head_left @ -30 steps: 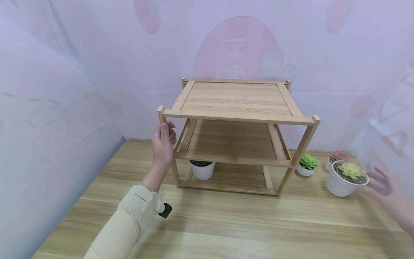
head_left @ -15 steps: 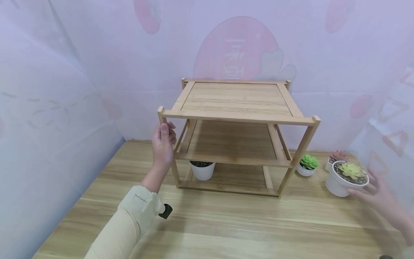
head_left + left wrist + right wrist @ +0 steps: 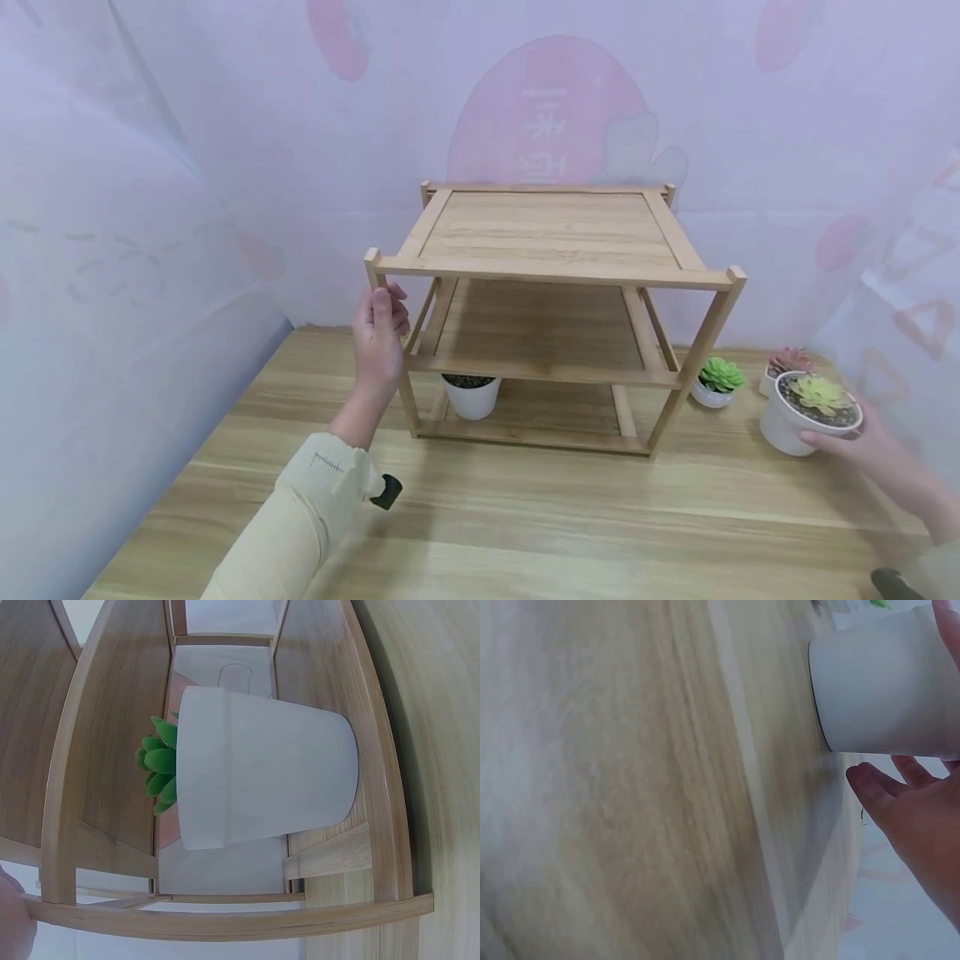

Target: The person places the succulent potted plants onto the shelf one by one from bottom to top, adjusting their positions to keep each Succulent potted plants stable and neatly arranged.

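My left hand (image 3: 378, 337) grips the front left post of a three-tier wooden shelf (image 3: 570, 273), thumb up along the post. At the right, my right hand (image 3: 862, 446) holds a white pot with a pale yellow-green succulent (image 3: 820, 393), thumb on its near side and the other fingers round the far side, partly hidden. In the right wrist view that white pot (image 3: 889, 686) stands on the table between the thumb and fingers (image 3: 885, 791). On the bottom tier sits another white pot (image 3: 270, 769) with a green succulent (image 3: 159, 761), its leaves hidden from the head view.
A small green succulent (image 3: 722, 375) in a white bowl stands just right of the shelf. Behind the held pot is a reddish succulent (image 3: 791, 360) in a white pot. The wood-grain table (image 3: 517, 517) meets printed cloth walls (image 3: 757, 167) at the back and sides.
My right hand has closed in on the pot with the pale succulent, its thumb coming onto the near side. My left hand has stayed on the shelf post.
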Demonstrator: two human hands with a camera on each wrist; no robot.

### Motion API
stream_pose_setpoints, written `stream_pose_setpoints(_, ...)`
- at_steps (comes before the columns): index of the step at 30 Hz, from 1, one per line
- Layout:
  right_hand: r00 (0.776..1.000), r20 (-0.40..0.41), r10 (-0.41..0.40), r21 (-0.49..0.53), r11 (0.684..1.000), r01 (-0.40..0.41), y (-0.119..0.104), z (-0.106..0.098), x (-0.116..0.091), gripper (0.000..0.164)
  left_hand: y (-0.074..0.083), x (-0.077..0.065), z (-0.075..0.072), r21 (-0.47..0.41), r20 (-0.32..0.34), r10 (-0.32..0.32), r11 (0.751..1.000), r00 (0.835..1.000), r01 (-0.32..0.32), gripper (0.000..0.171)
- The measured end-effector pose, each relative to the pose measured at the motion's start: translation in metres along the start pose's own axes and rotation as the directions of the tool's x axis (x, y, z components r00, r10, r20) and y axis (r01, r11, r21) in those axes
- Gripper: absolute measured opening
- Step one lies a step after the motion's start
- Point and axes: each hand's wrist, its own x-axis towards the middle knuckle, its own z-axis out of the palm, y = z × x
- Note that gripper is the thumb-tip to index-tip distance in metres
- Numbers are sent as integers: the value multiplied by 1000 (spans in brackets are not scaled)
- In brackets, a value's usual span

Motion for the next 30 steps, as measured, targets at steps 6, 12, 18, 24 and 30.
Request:
stream_pose_setpoints(6, 996, -31, -78, 106, 991, 81, -3, 0, 8, 86, 0, 0, 0, -31, 6, 12, 999, 1000, -11, 52)
stream_pose_setpoints(12, 988, -48, -144, 361, 920, 151, -6, 3, 13, 70, -1, 1, 0, -30, 2, 23, 999, 1000, -23, 57)
stream_pose_setpoints(18, 987, -45, -154, 407, 900, 159, -9, 6, 12, 68, -1, 0, -1, -33, 1, 24, 999, 1000, -23, 56)
stream_pose_setpoints(24, 992, -56, -117, 288, 949, 128, -10, 7, 10, 67, -2, 0, -1, -28, -1, 22, 999, 1000, -22, 59)
stream_pose_setpoints(30, 988, -61, -141, 239, 959, 152, -13, 9, 10, 79, -1, 0, -1, -20, -1, 28, 999, 1000, -28, 62)
